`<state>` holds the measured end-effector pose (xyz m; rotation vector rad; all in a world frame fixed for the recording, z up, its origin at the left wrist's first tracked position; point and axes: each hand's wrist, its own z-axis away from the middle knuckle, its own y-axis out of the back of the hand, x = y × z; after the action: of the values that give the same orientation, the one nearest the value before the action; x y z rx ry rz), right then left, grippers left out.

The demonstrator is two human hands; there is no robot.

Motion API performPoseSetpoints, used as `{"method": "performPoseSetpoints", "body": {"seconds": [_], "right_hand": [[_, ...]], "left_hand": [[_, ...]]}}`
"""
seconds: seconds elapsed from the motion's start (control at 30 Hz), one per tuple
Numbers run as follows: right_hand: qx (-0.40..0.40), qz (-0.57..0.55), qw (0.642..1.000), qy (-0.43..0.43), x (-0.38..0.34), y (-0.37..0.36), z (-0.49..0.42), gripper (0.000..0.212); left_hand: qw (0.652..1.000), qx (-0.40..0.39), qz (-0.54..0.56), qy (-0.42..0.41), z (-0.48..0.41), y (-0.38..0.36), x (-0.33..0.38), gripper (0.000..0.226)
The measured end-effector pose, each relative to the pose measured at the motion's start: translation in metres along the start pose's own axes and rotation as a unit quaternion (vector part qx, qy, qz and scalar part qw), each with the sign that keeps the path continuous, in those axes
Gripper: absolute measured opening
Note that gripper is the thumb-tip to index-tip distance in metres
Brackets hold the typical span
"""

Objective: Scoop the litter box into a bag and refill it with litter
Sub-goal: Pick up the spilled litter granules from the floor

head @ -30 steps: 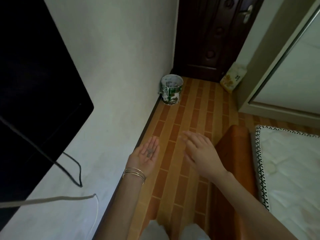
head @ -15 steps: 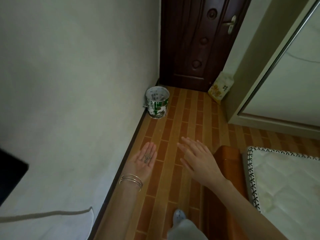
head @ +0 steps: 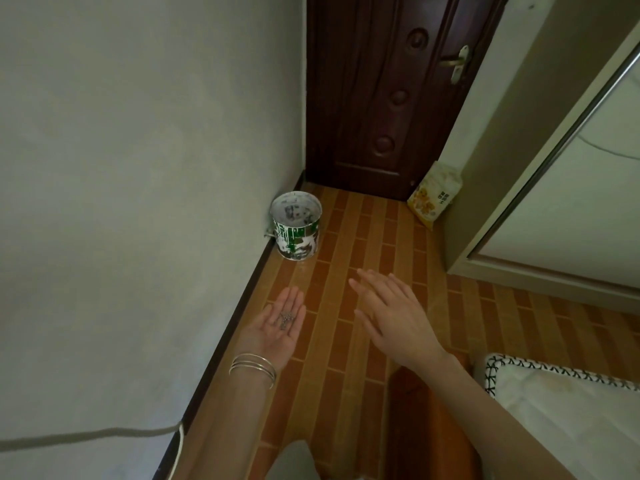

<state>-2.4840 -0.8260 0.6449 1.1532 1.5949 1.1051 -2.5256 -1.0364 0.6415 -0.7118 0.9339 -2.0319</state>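
My left hand [head: 278, 325] is held palm up over the floor by the left wall, fingers straight, with a small pile of grey litter grains [head: 286, 319] lying on the palm. My right hand [head: 389, 317] hovers palm down just to its right, fingers spread and straight, holding nothing. Ahead in the corner stands a green-and-white tin bucket [head: 296, 225], open at the top. A yellow and white bag [head: 435, 194] leans against the wall beside the dark door. No litter box is in view.
A dark wooden door [head: 384, 91] closes the end of the narrow tiled floor [head: 367, 258]. A wardrobe with a sliding panel [head: 568, 188] stands on the right. An orange bed frame with a white mattress [head: 568, 417] fills the lower right. A cable [head: 90, 436] runs along the left wall.
The view has advanced toward the door and bucket; the black screen on the left has dropped out of sight. Both hands keep the same pose, grains still on the left palm.
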Motion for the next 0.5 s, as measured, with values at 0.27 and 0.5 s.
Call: {"method": "performPoseSetpoints", "body": {"seconds": [0.27, 0.5], "right_hand": [[-0.031, 0.014, 0.999, -0.005, 0.045, -0.03, -0.091, 0.047], [-0.016, 0.027, 0.999, -0.028, 0.076, -0.03, -0.206, 0.048]], "left_hand": [[1.0, 0.006, -0.012, 0.005, -0.098, -0.046, 0.04, 0.033], [0.999, -0.012, -0.036, 0.018, -0.185, -0.114, 0.103, 0.033]]}}
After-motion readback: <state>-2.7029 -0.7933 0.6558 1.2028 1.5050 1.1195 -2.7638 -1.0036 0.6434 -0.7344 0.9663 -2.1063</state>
